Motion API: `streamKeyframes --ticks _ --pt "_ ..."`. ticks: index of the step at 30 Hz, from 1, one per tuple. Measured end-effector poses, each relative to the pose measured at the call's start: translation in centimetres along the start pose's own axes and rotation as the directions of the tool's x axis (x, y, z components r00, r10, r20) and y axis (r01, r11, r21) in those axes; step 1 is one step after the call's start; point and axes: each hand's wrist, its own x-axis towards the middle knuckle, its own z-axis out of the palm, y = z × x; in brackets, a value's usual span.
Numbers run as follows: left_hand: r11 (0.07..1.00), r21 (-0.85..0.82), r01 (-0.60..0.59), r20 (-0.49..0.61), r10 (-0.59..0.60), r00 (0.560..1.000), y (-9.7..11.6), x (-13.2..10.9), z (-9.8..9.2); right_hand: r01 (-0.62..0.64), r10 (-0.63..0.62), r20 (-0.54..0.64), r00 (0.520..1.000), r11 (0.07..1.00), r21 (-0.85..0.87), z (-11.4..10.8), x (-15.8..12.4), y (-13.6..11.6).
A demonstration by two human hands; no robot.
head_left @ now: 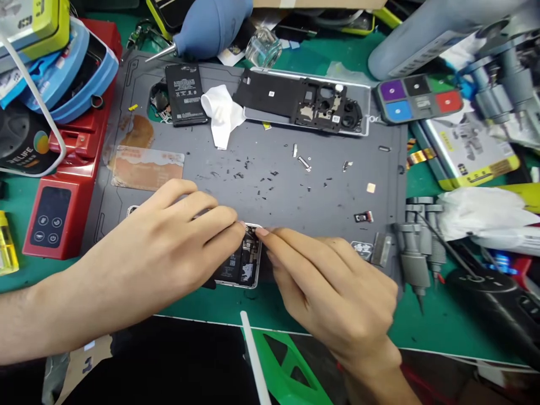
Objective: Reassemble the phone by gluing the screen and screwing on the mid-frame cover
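The left hand (169,242) and right hand (333,287) are set with fingers narrowed over the top of the opened phone (242,267), at the near edge of the gray mat (337,185); whether anything is pinched cannot be told. A slip could send a small part among the scattered screws (238,175), where it could be lost. "RELIFE" is read on the black pad (21,149) at far left.
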Motion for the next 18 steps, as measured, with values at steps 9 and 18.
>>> streamKeyframes --ticks 9,18 --pt "0.995 -0.079 0.066 0.057 -0.061 0.997 -0.2 -0.4 0.1 0.157 -0.147 0.078 0.986 0.978 -0.140 -0.6 -0.3 0.5" --pt "0.998 -0.045 0.044 0.034 -0.042 0.999 0.0 -0.5 0.4 0.251 -0.226 0.129 0.965 0.943 -0.221 -1.3 0.7 0.3"
